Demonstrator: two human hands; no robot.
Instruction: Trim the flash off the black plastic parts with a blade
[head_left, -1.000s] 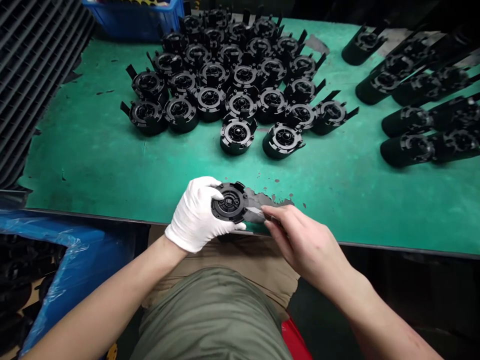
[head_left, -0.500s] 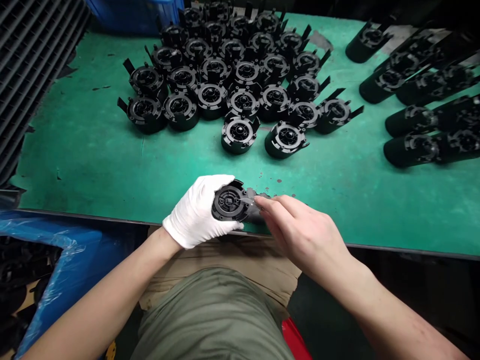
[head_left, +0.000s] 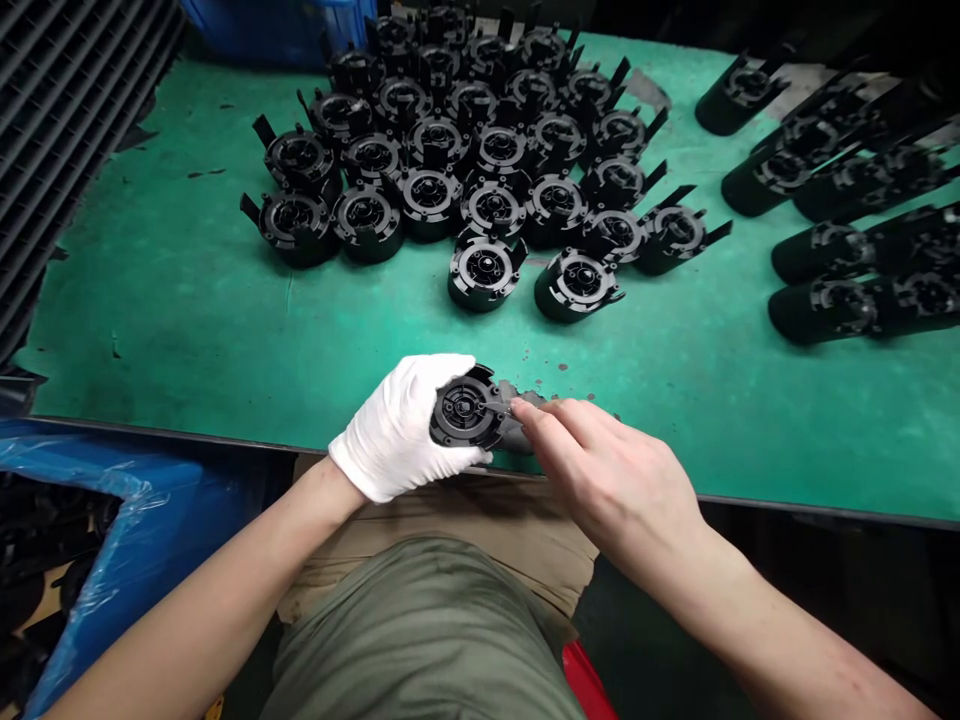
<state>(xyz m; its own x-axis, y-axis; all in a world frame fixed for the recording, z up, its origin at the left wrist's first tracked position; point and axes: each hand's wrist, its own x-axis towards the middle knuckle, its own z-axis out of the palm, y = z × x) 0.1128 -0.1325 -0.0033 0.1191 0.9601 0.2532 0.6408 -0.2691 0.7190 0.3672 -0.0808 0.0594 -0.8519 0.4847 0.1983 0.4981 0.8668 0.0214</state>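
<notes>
My left hand (head_left: 409, 430), in a white glove, is wrapped round a round black plastic housing (head_left: 463, 410) near the table's front edge. The housing's ribbed, ringed face is turned up towards me. From the right, my bare right hand (head_left: 611, 460) pinches a small knife blade (head_left: 496, 406), thin and pointed. Its tip reaches over the housing's face, close to the inner ring; whether it touches, I cannot tell. Most of the blade's grip end is hidden in my fingers. Dark shavings or a worn patch (head_left: 517, 437) show beside the housing.
On the green table (head_left: 187, 330) stand many similar black housings (head_left: 484, 272) in a cluster ahead. Taller black cylinders (head_left: 821, 305) stand at the right. A blue bin (head_left: 277, 30) is at the back, black grid trays (head_left: 67, 130) at left, and a blue plastic-lined crate (head_left: 157, 510) below left.
The whole view has shifted slightly. My left hand keeps its hold on the housing, and the blade stays at its face with barely any visible movement.
</notes>
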